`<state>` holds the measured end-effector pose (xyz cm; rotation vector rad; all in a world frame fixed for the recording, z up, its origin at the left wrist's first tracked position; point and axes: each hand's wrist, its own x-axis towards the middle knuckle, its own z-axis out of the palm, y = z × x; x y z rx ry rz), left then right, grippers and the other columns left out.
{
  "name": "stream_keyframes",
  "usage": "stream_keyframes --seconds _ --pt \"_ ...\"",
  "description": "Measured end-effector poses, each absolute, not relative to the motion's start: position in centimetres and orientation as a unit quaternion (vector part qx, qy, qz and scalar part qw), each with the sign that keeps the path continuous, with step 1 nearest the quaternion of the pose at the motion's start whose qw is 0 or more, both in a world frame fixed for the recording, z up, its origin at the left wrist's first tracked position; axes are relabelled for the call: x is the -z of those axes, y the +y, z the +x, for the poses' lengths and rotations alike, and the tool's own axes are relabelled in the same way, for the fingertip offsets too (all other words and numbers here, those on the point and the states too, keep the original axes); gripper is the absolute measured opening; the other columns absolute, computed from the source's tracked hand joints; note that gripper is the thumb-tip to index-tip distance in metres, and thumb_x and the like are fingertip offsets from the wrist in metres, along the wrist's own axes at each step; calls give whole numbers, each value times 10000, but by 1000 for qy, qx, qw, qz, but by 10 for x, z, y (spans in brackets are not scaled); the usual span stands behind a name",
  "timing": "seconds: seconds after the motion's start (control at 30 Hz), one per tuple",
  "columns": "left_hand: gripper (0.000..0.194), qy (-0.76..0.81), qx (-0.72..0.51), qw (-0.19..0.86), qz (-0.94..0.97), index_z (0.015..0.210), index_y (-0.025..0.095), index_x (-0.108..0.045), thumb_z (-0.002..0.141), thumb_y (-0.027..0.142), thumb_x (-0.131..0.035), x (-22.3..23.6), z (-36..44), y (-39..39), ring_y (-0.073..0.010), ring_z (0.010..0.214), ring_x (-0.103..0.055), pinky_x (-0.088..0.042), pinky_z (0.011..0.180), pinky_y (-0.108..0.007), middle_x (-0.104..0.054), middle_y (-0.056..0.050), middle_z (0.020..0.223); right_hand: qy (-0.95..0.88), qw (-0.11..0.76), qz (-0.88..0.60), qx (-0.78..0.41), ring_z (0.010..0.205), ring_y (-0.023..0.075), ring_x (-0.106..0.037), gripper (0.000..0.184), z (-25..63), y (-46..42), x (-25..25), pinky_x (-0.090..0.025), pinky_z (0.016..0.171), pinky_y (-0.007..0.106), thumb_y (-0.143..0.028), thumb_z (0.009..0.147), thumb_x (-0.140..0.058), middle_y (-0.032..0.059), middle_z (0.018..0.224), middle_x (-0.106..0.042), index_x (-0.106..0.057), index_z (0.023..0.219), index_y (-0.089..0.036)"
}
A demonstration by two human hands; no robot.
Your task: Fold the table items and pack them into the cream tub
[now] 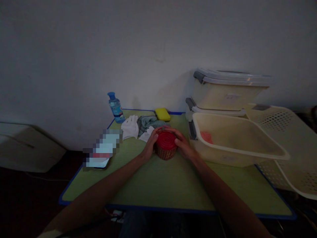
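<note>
A small round brown woven basket (165, 154) sits upright on the green tabletop in front of me. Its top is filled by a red coil (166, 140), perhaps rolled cloth. My left hand (150, 144) curves round the near left side of it, thumb at the red rim. From the other side my right hand (182, 143) wraps it, its thumb also on the rim. Fingers of both hands reach behind the basket, where their tips are partly hidden. Right behind lie white gloves (130, 127) and a grey-green cloth (148, 123).
Beyond the cloth lies a yellow sponge (162, 114). A blue bottle (116, 107) stands at the back left, with a blurred-out phone (102, 150) nearer. To the right are an open plastic bin (235, 158) holding something pink, stacked lidded boxes (230, 94) and a white perforated basket (294, 132).
</note>
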<state>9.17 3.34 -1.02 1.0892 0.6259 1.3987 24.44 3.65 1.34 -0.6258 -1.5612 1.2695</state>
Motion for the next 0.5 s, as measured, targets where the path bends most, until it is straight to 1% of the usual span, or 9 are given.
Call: stream_keyframes --seconds 0.07,0.13,0.23,0.37,0.5 --pt "441 270 -606 603 443 1060 203 -521 731 497 -534 9 92 34 -199 1021 -547 -366 938 -344 -607 -45 1058 -694 451 -238 -508 1227 259 -395 550 251 35 -20 -299 1013 431 -521 589 -704 58 1281 -486 -607 1069 -270" --pt "422 278 -607 612 424 1034 198 -528 733 494 -522 7 93 34 -201 1003 -560 -381 921 -349 -620 -44 1029 -731 414 -233 -491 1241 265 -381 615 254 33 -24 -287 1019 448 -418 524 -781 58 1307 -463 -598 1096 -284" --pt "403 281 -605 616 419 999 191 -541 727 488 -527 4 93 34 -204 987 -572 -395 904 -349 -636 -45 1002 -750 392 -239 -476 1202 248 -430 607 254 30 -25 -317 1004 450 -272 515 -802 54 1279 -490 -598 1087 -283" --pt "417 267 -602 624 421 979 192 -548 713 513 -545 4 93 34 -208 980 -577 -390 908 -349 -652 -38 962 -717 431 -288 -467 1123 221 -496 543 249 27 -24 -351 987 424 -214 542 -782 45 1207 -544 -608 1053 -268" --pt "447 246 -582 657 410 965 203 -548 684 550 -559 1 92 35 -232 927 -597 -421 845 -372 -661 -44 910 -651 488 -337 -474 1027 212 -546 481 246 25 -27 -413 921 400 -237 570 -761 32 1100 -599 -609 1026 -258"
